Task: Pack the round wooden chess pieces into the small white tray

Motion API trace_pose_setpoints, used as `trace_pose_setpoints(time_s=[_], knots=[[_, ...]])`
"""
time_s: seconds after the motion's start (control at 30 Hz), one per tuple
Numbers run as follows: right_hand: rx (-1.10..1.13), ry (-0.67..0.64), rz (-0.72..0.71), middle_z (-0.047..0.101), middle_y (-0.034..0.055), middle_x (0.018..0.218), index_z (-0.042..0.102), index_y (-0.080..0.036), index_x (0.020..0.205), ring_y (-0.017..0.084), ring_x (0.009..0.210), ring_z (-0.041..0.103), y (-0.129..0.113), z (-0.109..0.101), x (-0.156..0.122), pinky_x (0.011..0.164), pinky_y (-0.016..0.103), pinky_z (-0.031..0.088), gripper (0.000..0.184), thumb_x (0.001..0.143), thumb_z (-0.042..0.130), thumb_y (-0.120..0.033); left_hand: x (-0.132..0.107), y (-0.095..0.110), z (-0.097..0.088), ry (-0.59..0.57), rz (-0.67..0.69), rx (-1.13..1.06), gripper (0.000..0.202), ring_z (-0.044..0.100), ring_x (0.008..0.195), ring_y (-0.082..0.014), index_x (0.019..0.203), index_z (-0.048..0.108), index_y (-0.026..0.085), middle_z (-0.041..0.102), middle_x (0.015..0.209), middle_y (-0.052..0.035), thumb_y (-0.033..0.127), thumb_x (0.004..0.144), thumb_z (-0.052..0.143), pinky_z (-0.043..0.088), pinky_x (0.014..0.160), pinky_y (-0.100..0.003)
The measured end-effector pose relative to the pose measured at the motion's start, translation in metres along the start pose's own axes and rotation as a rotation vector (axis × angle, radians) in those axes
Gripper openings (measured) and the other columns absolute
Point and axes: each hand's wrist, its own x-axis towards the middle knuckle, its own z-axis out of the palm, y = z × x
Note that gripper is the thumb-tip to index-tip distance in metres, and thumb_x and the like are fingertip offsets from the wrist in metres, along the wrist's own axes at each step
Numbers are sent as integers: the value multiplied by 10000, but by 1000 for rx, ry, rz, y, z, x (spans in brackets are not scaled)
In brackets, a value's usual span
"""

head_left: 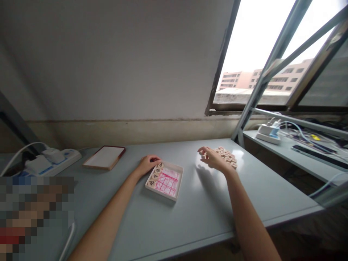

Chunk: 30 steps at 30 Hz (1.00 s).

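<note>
A shallow white square box (179,181) lies on the table, with a pink grid scribbled on its floor. Along its left side sits a column of several round wooden Chinese chess pieces (154,176) with dark characters. My left hand (148,164) is closed at the box's far left corner, thumb and fingers at the rim beside the top piece. Raised over the table to the right of the box, my right hand (212,158) has its fingers bent, with what looks like a small pale chess piece between the tips. Behind it lies a cluster of loose chess pieces (227,156), partly hidden.
A box lid (104,157) with a reddish-brown rim lies at the back left. Left of it is a power strip (58,161) with plugs. A metal post (240,136) stands at the table's back right, before another desk (288,152) with cables. A wall runs behind.
</note>
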Motion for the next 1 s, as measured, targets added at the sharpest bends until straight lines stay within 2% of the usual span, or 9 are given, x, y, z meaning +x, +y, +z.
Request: trace_pose_setpoints(time_s=[0.1,0.2,0.3,0.4,0.53,0.67,0.87,0.93,1.0], knots=[[102,96,-187,537,42,960,509,-215,1011,121,722,524,-42,18,8,698,277,412,240,778,495,-160,-1,5,0,-22,8,-6,349,582,814,-188,856,676,138,670,860,-69,411,714,513,424,731,-255],[97,35,-391,556,32,910,529,-217,985,141,827,518,-87,39,10,739,277,390,227,770,532,-144,-3,15,6,-108,60,-26,340,577,823,-180,861,680,141,669,874,-58,394,743,487,417,738,-243],[31,-1,-456,564,26,870,533,-201,926,146,836,510,-111,52,9,736,270,366,168,763,569,-183,-4,23,16,-179,118,-27,335,574,786,-170,825,685,138,670,826,-43,387,762,472,412,730,-234],[-1,13,-448,563,14,826,527,-195,911,147,801,501,-112,53,7,720,268,348,168,761,587,-243,-3,27,20,-206,137,-37,316,572,778,-163,839,685,147,670,827,-32,376,765,481,410,734,-234],[-25,-5,-463,558,20,835,562,-206,902,154,810,485,-105,49,4,695,262,340,194,741,620,-298,-3,29,15,-264,159,-99,291,574,801,-166,845,685,128,667,858,-53,340,755,507,412,757,-243],[-106,-46,-517,551,53,909,596,-202,945,173,857,463,-109,52,2,713,277,350,242,727,638,-297,-5,30,8,-343,128,-208,303,577,850,-180,899,671,111,663,920,-77,329,758,516,420,772,-259],[-78,-66,-487,549,44,831,644,-213,916,157,787,460,-108,56,5,671,260,349,218,726,641,-321,-7,32,5,-399,110,-231,322,572,898,-192,958,654,129,656,968,-71,346,752,535,416,793,-269],[-4,-34,-457,555,30,809,649,-232,914,147,773,469,-101,53,8,664,252,347,208,743,622,-347,-7,33,5,-383,100,-221,327,571,901,-192,964,653,127,654,970,-73,343,745,542,415,798,-268],[52,64,-388,562,21,790,649,-237,906,140,768,478,-92,48,12,675,248,347,196,786,565,-368,-8,35,5,-371,77,-220,340,571,901,-191,983,648,124,651,977,-78,340,743,540,415,798,-268]])
